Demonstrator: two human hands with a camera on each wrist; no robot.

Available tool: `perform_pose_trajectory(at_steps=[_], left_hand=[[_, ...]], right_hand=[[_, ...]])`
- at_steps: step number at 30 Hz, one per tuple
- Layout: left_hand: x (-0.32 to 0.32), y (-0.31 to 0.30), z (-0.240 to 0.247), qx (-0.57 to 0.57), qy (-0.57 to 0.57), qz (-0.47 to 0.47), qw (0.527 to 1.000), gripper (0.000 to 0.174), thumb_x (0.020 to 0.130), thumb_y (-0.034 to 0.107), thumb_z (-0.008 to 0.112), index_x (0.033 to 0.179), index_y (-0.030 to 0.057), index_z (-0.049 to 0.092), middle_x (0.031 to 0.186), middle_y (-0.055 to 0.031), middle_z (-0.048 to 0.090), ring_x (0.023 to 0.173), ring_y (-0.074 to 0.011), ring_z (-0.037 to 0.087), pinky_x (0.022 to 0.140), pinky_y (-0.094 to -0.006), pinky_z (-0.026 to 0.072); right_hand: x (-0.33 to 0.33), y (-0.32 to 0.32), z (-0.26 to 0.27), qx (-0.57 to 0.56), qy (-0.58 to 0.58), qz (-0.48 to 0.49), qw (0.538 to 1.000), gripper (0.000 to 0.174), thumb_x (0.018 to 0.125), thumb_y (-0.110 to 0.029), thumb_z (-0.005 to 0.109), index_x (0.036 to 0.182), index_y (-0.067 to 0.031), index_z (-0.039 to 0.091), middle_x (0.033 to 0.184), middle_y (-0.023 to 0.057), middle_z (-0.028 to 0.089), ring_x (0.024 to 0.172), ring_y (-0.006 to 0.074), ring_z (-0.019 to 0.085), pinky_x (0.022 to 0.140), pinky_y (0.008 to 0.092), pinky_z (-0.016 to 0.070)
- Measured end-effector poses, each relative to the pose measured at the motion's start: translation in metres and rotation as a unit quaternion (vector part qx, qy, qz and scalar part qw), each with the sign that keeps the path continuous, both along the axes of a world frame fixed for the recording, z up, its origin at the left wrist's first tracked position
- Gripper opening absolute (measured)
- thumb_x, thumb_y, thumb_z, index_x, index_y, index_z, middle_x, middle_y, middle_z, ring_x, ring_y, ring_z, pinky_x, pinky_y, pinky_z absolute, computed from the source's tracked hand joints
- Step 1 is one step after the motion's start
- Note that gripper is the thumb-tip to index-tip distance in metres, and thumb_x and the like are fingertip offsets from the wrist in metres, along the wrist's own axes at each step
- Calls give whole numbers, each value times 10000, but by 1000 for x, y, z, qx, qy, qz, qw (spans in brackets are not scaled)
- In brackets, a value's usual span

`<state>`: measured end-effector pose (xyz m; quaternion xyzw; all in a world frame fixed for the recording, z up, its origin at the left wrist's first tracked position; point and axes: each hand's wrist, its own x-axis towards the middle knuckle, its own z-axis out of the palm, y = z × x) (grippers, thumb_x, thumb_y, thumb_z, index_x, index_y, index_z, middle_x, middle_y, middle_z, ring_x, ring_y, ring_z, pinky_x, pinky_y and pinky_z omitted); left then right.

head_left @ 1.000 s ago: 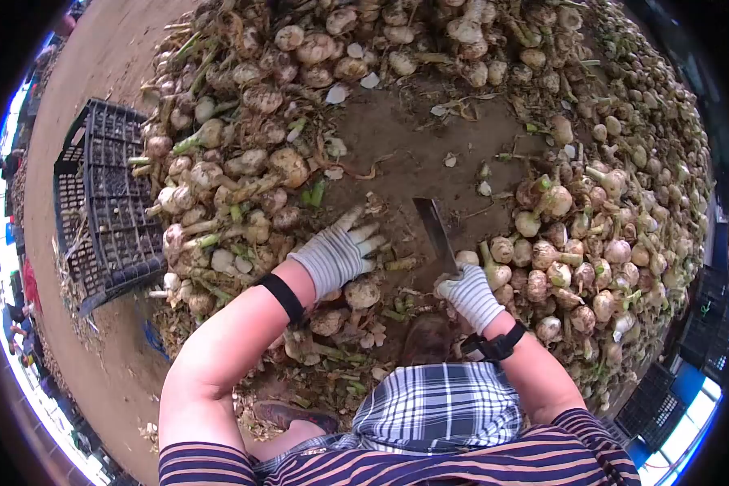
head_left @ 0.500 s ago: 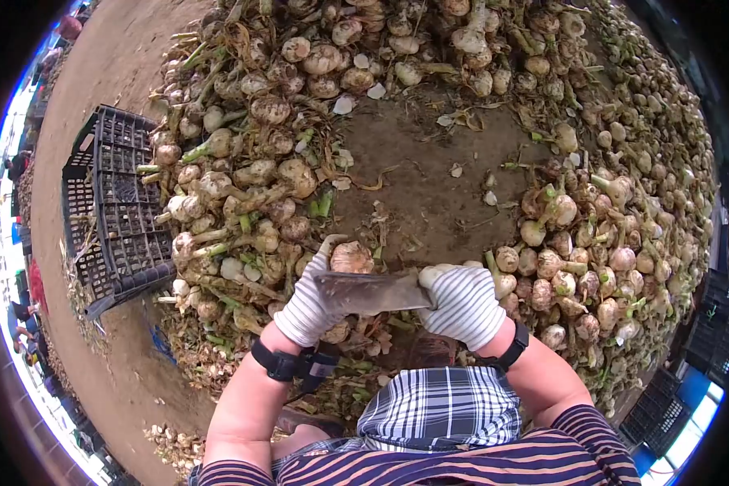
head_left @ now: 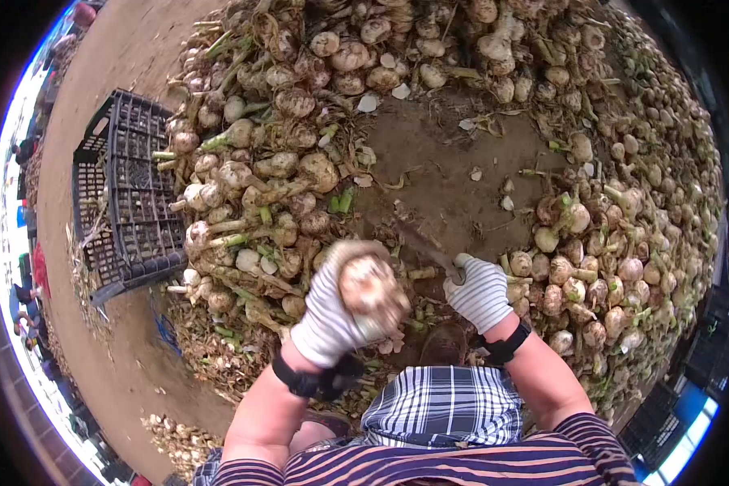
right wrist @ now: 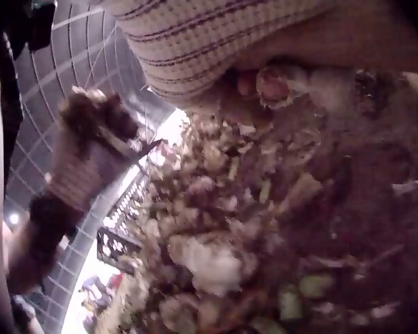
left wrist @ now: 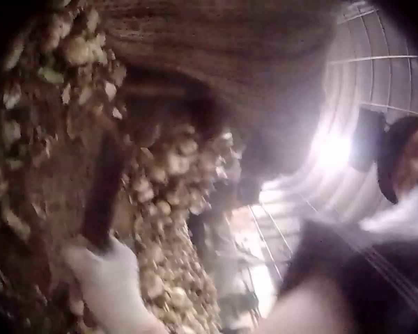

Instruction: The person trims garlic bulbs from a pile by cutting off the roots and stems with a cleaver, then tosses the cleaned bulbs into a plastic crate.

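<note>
Raised above the pile, my left hand (head_left: pixel 326 312) in a striped white glove grips a garlic bulb (head_left: pixel 371 285), root end toward the head camera. Motion blurs both. My right hand (head_left: pixel 479 296), gloved alike, holds a knife (head_left: pixel 426 248) by its handle, the dark blade pointing forward and left over the soil. In the left wrist view the right hand (left wrist: pixel 111 282) and the upright knife blade (left wrist: pixel 103 191) show below the blurred foreground. The right wrist view has the left hand (right wrist: pixel 83 170) lifted at the left, with the bulb at its top.
Untrimmed garlic with stems (head_left: pixel 251 186) is heaped left and ahead. Trimmed bulbs (head_left: pixel 591 279) lie to the right. Bare soil (head_left: pixel 445 178) with scraps lies between. A black plastic crate (head_left: pixel 142 190) leans at the far left; more crates (head_left: pixel 652 413) stand at the lower right.
My left hand went from reaching into the pile to gripping a garlic bulb and lifting it. The knife swung left across to the left hand, then back right, its blade now pointing forward.
</note>
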<state>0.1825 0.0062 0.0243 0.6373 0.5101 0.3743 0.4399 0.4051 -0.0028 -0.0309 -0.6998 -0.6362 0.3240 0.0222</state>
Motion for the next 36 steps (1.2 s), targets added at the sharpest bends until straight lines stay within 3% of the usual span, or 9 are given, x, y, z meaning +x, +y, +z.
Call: perform_pose_trajectory(at_steps=[3,5,8,13,21,27,33,35,36], left_hand=[[-31,21,-20,65,174,12,982,779,578,289,887,1191,67,460,1028,-72,559,930,-190,569,874,-337,472],[-31,16,-26,-139,-129,97,977,666,607,361,856,1105,60,532,947,-45,576,847,-189,565,851,-340,462],[-41,14,-47,-178,-133,74,972,554,660,403,823,1023,86,550,958,-31,571,918,-157,564,877,-310,443],[-43,6,-37,-355,-413,-21,839,378,733,296,767,983,97,565,861,-9,587,875,-138,566,828,-303,449],[-19,18,0,-445,-129,7,886,385,774,131,665,1104,-50,582,1006,-65,640,837,-97,573,733,-253,483],[-29,14,2,-131,43,76,988,207,796,35,620,994,-25,626,927,-61,648,788,-98,589,684,-250,502],[50,54,46,-312,-415,-151,841,726,857,248,659,1444,110,254,1355,-94,457,1069,-154,547,841,-266,477],[44,67,48,-356,-275,-122,885,699,843,209,671,1421,83,300,1281,-107,528,1060,-183,564,851,-288,475],[43,76,37,-280,-127,-64,949,631,834,187,679,1372,45,381,1186,-128,591,1037,-213,583,868,-321,474]], right_hand=[[3,1,-14,-24,118,-69,990,200,714,-237,575,805,-59,586,656,148,605,640,343,589,592,396,463],[-1,-1,-12,-24,159,-75,984,184,695,-199,601,793,-45,572,602,86,563,574,263,557,560,349,451],[-11,-2,2,-88,326,-91,937,186,677,-139,636,813,-18,599,572,-31,479,558,110,485,520,253,405],[-24,-1,17,-111,328,-81,934,146,690,-149,567,758,-33,624,572,89,547,539,208,528,553,304,443],[-25,10,36,-34,161,61,984,221,694,-215,571,840,-60,635,681,181,610,688,362,608,610,412,482],[-8,-4,18,-221,31,95,970,296,738,-241,562,918,-24,652,864,231,642,831,375,628,729,409,508],[-5,-69,-42,-299,289,-226,881,269,770,-186,585,953,7,626,845,158,666,718,311,643,649,340,520],[11,-74,-45,-183,431,-297,832,123,744,-129,641,764,-22,582,582,55,561,403,194,505,379,308,416],[7,-64,-38,-203,450,-533,687,98,732,-109,639,751,-44,569,540,53,503,385,190,478,358,318,398]])
